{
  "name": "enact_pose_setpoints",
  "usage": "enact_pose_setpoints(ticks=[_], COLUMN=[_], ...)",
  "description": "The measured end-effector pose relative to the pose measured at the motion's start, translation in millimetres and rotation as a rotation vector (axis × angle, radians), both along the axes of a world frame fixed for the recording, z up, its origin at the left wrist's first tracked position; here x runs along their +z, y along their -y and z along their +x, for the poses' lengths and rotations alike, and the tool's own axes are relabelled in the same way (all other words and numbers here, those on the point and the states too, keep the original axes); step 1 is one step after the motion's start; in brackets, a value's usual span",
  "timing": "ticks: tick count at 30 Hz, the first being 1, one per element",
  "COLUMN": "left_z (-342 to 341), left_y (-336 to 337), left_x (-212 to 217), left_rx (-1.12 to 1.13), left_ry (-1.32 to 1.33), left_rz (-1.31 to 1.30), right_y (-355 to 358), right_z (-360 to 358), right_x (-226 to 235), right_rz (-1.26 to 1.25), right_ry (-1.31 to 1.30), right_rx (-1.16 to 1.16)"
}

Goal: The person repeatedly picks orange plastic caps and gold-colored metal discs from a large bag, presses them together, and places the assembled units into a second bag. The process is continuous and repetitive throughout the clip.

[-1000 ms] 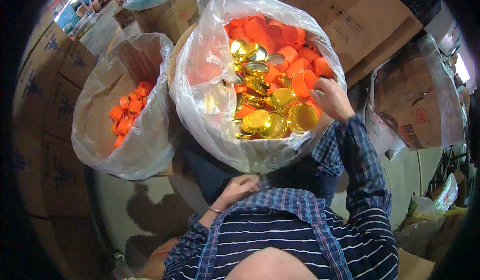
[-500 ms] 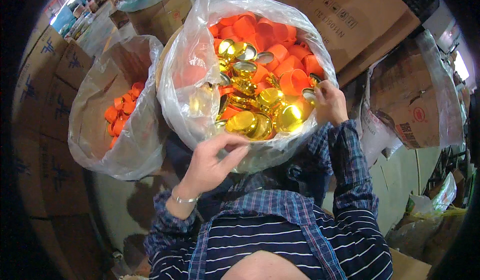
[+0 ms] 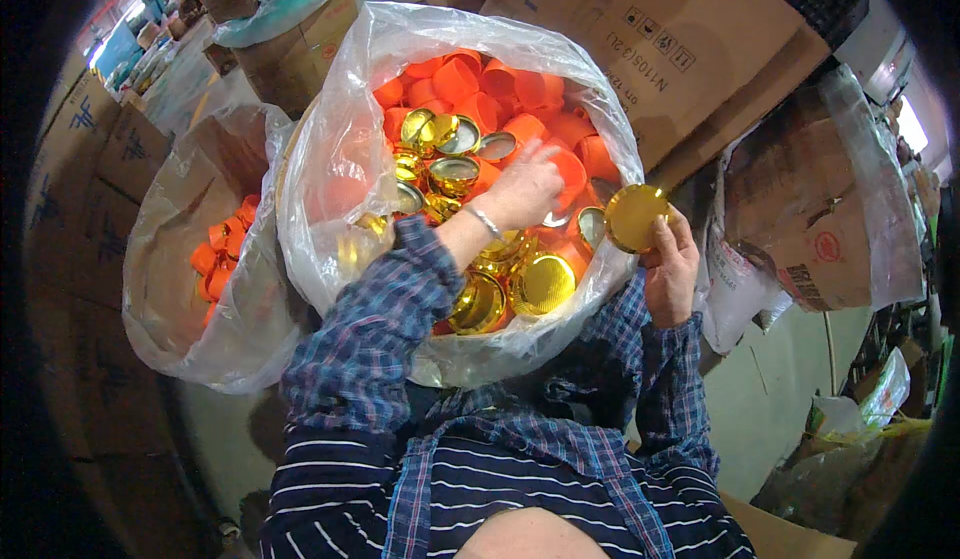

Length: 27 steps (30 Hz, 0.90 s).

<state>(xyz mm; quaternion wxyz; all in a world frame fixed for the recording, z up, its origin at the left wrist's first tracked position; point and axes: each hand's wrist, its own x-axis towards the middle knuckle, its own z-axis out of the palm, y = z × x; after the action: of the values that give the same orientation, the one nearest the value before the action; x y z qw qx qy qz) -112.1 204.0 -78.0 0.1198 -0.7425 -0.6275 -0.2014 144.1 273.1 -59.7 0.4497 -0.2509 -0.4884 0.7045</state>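
Note:
My right hand (image 3: pixel 672 271) pinches a round gold lid (image 3: pixel 634 219) at the right rim of a large clear plastic bag (image 3: pixel 335 149). The lid's flat face is turned up. My left hand (image 3: pixel 522 187) reaches into the bag, over the pile, beside an orange cup-shaped plastic piece (image 3: pixel 569 175). Motion smears its fingers, so whether they grip that piece cannot be made out. More gold lids (image 3: pixel 548 283) lie in the near part of the bag, some showing silvery undersides. Orange pieces (image 3: pixel 455 81) fill the far part.
On the left stands a smaller clear-lined container (image 3: pixel 150 309) with several small orange pieces (image 3: pixel 222 249). Cardboard boxes (image 3: pixel 640 49) stand behind the large bag. At the right is a plastic-covered carton (image 3: pixel 800 199) beside a white sack (image 3: pixel 735 294).
My left hand has moved from the bag's near edge into the pile. My right hand has drawn back from the right rim with a gold lid. The view has shifted slightly.

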Motion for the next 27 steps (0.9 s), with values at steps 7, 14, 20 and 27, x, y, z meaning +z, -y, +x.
enact_pose_setpoints(ticks=[7, 14, 20, 27], left_z=[59.8, 94.2, 114.2, 112.7], left_y=[101.9, 146.9, 161.6, 165.6], left_x=[70.9, 79.7, 81.6, 77.0], left_rx=[-0.358, -0.178, -0.026, 0.024], left_ry=[2.133, 2.213, 2.136, 2.117], left_rz=[0.131, 0.474, 0.530, 0.504], right_y=[43.4, 103.7, 125.7, 122.5], right_z=[-56.3, -80.2, -78.3, -77.7], right_x=[30.2, 37.0, 38.9, 36.3], right_rz=[0.253, 0.903, 0.980, 1.196], right_ry=[0.161, 0.154, 0.103, 0.109], right_rx=[0.181, -0.019, 0.010, -0.015])
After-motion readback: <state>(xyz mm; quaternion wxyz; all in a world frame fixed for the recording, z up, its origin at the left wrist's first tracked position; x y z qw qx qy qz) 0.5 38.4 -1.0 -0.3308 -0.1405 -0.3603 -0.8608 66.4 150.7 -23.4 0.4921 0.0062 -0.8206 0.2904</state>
